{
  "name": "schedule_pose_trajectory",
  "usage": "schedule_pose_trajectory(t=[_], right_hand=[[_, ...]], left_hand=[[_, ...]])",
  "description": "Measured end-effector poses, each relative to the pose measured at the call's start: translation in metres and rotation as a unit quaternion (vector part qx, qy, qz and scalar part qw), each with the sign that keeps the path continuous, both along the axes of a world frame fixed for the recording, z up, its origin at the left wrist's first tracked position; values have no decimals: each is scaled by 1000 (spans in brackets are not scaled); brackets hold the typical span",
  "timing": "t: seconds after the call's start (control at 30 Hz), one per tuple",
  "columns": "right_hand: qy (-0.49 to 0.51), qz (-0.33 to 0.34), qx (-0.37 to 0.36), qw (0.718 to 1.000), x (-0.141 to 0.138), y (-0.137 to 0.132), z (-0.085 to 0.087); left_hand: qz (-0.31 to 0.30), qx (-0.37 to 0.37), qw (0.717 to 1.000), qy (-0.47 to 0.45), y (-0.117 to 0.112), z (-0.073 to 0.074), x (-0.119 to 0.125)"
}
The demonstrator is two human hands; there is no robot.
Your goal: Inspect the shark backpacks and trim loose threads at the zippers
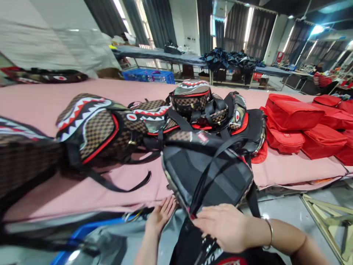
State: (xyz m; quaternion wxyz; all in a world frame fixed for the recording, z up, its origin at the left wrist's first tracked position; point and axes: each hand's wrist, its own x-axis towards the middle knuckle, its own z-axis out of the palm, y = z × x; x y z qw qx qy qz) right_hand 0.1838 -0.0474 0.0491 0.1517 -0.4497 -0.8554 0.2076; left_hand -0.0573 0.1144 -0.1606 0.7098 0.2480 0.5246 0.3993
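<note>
- The black bag [184, 167] lies at the near edge of the bench [157, 184], about midway along it, padded panel facing up; its lower end reaches out past that edge, toward the person.
- Left hand [162, 212]: palm up just beside the bag's lower left side, fingers stretched out and slightly spread — whether a fingertip touches the bag I cannot tell.
- Right hand [224, 224]: over the bag's lower end, back of the hand up, fingers straight and close together; whether they pinch the strap [199, 189] or only lie across it, I cannot tell.
- A bracelet [270, 232] circles the right wrist.
- Left of the bag, a checkered backpack [100, 127] with a toothed-mouth pattern rests on the bench, one black strap trailing toward the near edge; another patterned bag [26, 165], blurred, sits at the near left corner.
- Behind the black bag, more patterned backpacks [190, 97] are heaped toward the far edge.
- Red bags [293, 112] are stacked on the bench's right end.
- Below the near edge, toward the left — a blue bin [79, 232], partly covered by grey material [107, 243].
</note>
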Motion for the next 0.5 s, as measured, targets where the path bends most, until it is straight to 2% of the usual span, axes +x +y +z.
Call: schedule_pose_trajectory(t=[0.1,0.17,0.23,0.3,0.4,0.5], right_hand=[[-10,0,-93,996,2,8,-40],[20,-25,-127,991,4,13,-59],[49,-43,-150,987,3,19,-68],[66,-56,-163,983,1,23,-69],[99,-88,-163,978,-1,24,-68],[158,-128,-140,969,4,17,-72]], left_hand=[[75,-76,994,-2,-34,-17,-43],[102,-96,990,-16,-57,-16,-64],[115,-87,989,-33,-74,-5,-74],[112,-56,991,-36,-82,14,-71],[84,-3,996,-20,-81,44,-50],[29,42,999,-3,-78,66,-23]])
